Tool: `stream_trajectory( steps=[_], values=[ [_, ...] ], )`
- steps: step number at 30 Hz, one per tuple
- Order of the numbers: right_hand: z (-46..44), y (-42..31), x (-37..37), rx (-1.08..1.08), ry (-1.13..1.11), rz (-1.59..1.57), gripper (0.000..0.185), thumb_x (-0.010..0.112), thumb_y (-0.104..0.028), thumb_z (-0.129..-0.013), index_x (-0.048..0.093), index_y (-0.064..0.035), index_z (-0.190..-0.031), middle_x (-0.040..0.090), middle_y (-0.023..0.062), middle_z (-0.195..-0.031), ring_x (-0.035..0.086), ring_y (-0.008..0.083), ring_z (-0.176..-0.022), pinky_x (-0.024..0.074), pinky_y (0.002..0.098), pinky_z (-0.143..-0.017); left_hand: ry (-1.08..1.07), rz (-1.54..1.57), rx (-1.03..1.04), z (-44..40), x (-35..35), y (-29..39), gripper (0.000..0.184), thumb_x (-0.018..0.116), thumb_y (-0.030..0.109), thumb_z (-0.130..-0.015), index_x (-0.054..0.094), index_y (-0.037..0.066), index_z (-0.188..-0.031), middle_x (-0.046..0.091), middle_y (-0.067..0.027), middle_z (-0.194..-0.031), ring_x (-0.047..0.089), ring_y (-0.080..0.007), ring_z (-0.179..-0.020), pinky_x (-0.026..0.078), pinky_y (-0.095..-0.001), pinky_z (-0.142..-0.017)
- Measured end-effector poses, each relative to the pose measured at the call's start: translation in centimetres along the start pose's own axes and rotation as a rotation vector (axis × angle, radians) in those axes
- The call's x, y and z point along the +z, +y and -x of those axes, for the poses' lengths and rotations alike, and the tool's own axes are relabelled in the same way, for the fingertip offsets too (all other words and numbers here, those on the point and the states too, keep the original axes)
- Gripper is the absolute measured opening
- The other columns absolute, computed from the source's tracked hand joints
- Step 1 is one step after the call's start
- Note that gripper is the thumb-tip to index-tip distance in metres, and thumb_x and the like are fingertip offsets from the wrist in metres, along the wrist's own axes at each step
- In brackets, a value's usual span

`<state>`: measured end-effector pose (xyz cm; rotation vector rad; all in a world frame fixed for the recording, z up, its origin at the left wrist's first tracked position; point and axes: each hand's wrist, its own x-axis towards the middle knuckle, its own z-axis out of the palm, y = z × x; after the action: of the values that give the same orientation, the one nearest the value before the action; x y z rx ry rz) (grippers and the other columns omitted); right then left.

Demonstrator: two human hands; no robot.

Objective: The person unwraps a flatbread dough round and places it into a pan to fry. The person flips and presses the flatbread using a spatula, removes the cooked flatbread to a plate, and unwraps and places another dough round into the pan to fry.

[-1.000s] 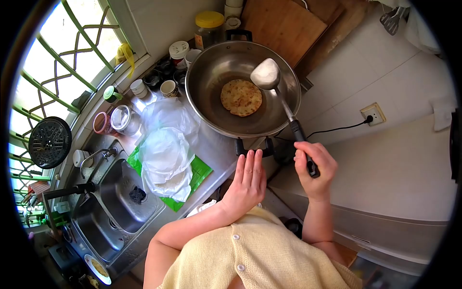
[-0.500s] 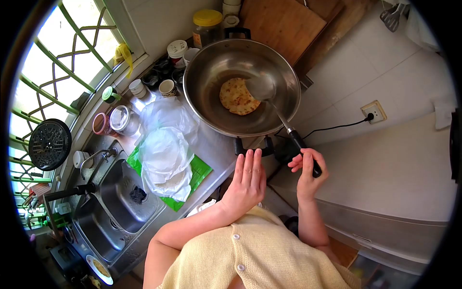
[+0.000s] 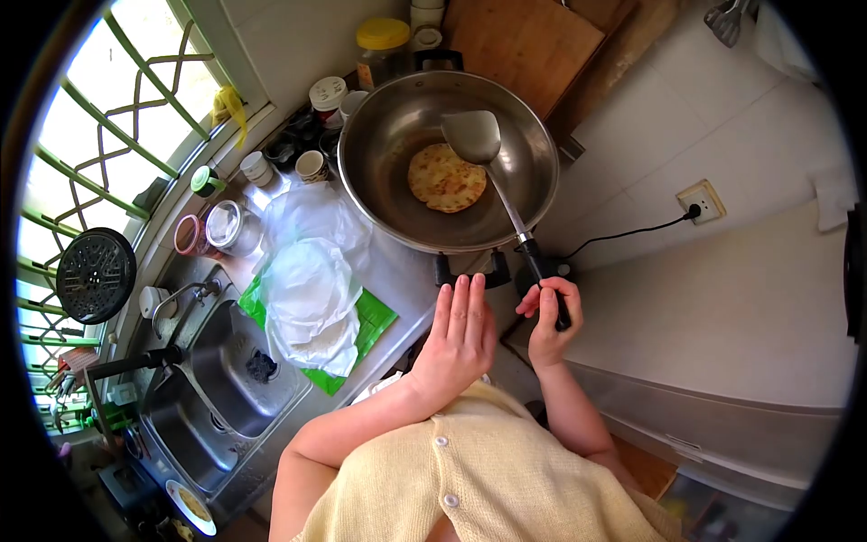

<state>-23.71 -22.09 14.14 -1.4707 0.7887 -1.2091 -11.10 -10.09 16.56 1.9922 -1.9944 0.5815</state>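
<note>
A steel wok point(image 3: 370, 194) with black side handles holds a round, browned flatbread point(image 3: 444, 179) on its bottom. My right hand point(image 3: 553, 316) grips the black handle of a wok spatula point(image 3: 510, 203). The spatula's wide metal blade lies over or just above the flatbread's upper right edge; whether it touches is unclear. My left hand point(image 3: 456, 339) is at the wok's near handle point(image 3: 472, 279), fingers stretched out straight with the tips at the handle. The thumb side of that hand is hidden.
Left of the wok, thin plastic sheets point(image 3: 312, 289) lie on a green packet point(image 3: 375, 318). A double sink point(image 3: 244, 361) sits farther left. Jars point(image 3: 382, 54) and cups line the back, beside a wooden cutting board point(image 3: 519, 50). A cord runs to the wall socket point(image 3: 703, 200).
The spatula blade has moved up and slightly left over the wok, uncovering more of the flatbread's right side. My right hand has shifted left with it. My left hand stays by the handle.
</note>
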Motion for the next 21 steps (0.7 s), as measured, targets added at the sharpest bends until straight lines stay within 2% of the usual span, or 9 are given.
stream_trajectory(
  steps=[7,21],
  values=[
    [-0.04,-0.11,-0.31,0.035,-0.020,-0.018,0.014,0.058,-0.016,-0.104,0.060,-0.0036,-0.110,0.060,0.0032,-0.070,0.054,0.0091,-0.056,0.0434,0.0232,-0.054,0.003,0.003,-0.018,-0.15,-0.02,0.20,0.026,0.062,0.011,-0.090,0.069,-0.006,-0.108,0.053,-0.0364,-0.143,0.052,-0.0494,-0.136,0.046,-0.0588,-0.112],
    [-0.11,0.06,-0.33,0.027,-0.004,-0.006,0.014,0.058,-0.015,-0.104,0.061,-0.0032,-0.110,0.057,0.0018,-0.068,0.052,0.0083,-0.055,0.0413,0.0229,-0.052,0.005,0.006,-0.020,-0.20,-0.18,0.12,0.027,0.062,0.012,-0.090,0.070,-0.006,-0.108,0.054,-0.0348,-0.143,0.053,-0.0479,-0.135,0.046,-0.0579,-0.112]
  ],
)
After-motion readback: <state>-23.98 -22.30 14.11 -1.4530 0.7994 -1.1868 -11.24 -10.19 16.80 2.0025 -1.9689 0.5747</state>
